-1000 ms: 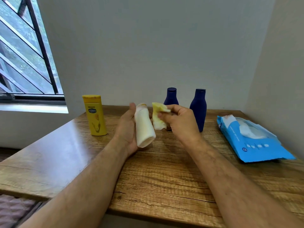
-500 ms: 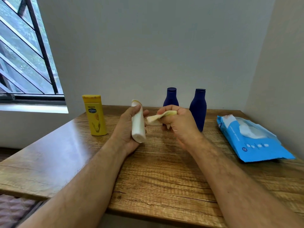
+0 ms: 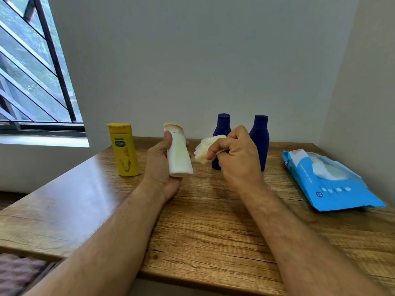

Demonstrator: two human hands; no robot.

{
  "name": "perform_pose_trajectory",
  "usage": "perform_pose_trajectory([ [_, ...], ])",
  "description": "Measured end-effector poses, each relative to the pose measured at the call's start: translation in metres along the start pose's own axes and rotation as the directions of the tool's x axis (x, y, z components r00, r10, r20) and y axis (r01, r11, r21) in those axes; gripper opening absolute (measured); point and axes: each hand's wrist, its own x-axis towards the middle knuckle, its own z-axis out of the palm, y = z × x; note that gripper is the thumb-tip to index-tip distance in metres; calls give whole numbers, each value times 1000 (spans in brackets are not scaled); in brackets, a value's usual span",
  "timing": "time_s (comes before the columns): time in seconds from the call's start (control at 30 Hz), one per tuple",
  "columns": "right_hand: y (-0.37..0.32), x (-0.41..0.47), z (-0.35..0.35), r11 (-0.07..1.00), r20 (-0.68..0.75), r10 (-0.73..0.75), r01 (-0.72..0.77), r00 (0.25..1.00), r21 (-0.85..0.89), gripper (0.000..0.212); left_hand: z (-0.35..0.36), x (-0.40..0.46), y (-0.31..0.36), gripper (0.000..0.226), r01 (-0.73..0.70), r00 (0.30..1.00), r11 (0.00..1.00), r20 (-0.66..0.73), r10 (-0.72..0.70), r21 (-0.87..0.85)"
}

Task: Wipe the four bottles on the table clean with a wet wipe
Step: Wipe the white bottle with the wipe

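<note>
White bottle (image 3: 179, 154) is gripped upright by left hand (image 3: 159, 165) fingers, side exposed for wiping; wet wipe (image 3: 204, 151), pinched in right hand (image 3: 237, 157) fingers, is held just beside it.

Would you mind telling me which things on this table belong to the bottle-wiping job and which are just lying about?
Part of the job:
- white bottle, held in the left hand
- wet wipe, pinched in the right hand
- yellow bottle
- two blue bottles and
- pack of wipes, open, as the supply

Just there:
- window
- wall
</note>
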Motion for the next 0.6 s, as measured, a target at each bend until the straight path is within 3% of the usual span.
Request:
perform_pose_trajectory([
  [0.27,0,-1,9,987,115,37,-54,993,149,37,5,-6,-3,37,8,998,997,57,-12,75],
  [0.4,-3,-4,14,955,136,49,-87,989,285,18,5,-6,-5,36,-12,996,993,90,1,121],
  [0.5,-7,-3,9,885,150,144,-195,978,422,9,4,-6,-5,36,-6,996,991,93,-6,135],
  [0.6,-7,0,5,839,128,229,-262,965,477,37,2,-4,-5,38,28,997,991,64,-37,130],
])
